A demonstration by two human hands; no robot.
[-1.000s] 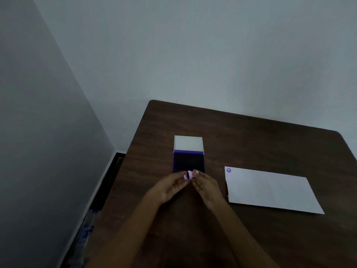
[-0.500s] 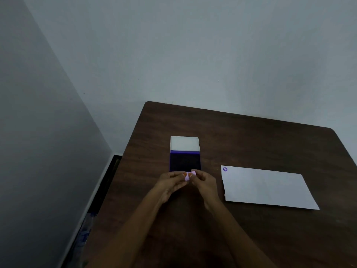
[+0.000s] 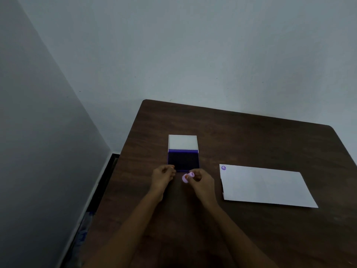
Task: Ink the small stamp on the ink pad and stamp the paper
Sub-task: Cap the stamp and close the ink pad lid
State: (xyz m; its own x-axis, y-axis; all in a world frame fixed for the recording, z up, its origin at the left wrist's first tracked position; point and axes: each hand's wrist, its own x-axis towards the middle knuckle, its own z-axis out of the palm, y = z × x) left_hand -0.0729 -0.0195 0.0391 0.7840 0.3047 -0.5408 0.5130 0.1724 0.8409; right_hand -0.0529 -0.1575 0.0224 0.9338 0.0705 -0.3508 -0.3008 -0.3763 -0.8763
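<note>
Right hand [image 3: 202, 180]: fingertips pinch the small pink stamp [image 3: 187, 177], held just in front of the ink pad's near edge.
Left hand [image 3: 163, 176]: fingers curled at the pad's near-left corner; whether they touch it cannot be told.
Ink pad [image 3: 183, 159]: open, lid [image 3: 182, 142] raised at the far side.
Paper [image 3: 264, 185]: flat on the table [image 3: 251, 136], right of the pad; one purple mark [image 3: 223, 167] in its far-left corner.

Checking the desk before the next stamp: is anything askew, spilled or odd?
Nothing stands out. The ink pad lies open and square, the paper lies flat with one purple mark at its corner, no spills show.
</note>
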